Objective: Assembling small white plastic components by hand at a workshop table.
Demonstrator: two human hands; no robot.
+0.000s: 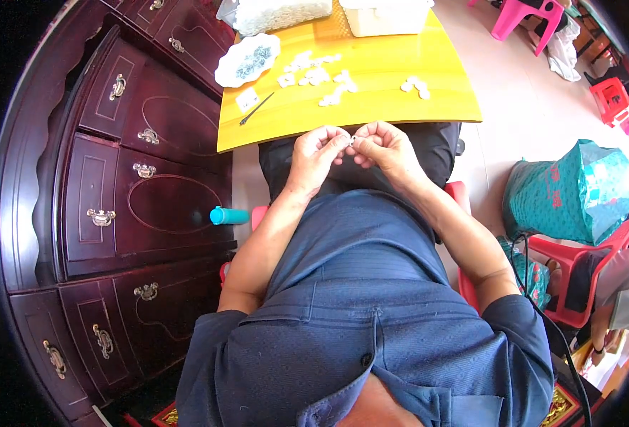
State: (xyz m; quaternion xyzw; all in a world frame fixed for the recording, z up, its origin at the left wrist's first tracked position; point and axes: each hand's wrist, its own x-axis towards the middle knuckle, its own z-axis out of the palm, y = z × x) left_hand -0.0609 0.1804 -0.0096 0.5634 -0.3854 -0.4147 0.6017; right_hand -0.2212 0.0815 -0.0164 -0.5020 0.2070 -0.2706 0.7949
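Close together over my lap, just at the near edge of the yellow table (400, 64), are my two hands. My left hand (319, 153) and my right hand (382, 148) each pinch at a tiny whitish piece (352, 141) between them, too small to name. On the tabletop beyond lie several small white pieces (316, 75) in loose clusters, with a smaller group of white pieces (415, 87) to the right. A thin dark pointed tool (256, 110) rests at the left, beside a small white square (247, 99). Behind it sits a white scalloped dish (227, 74) holding small grey-blue bits (254, 61).
White containers (389, 20) stand at the table's far side. A dark red wooden cabinet (179, 185) lines the left, with a teal bottle (227, 215) near it. To the right are a large teal bag (567, 192), a red plastic chair (577, 270) and a pink stool (524, 21). Another person (620, 285) is at the right edge.
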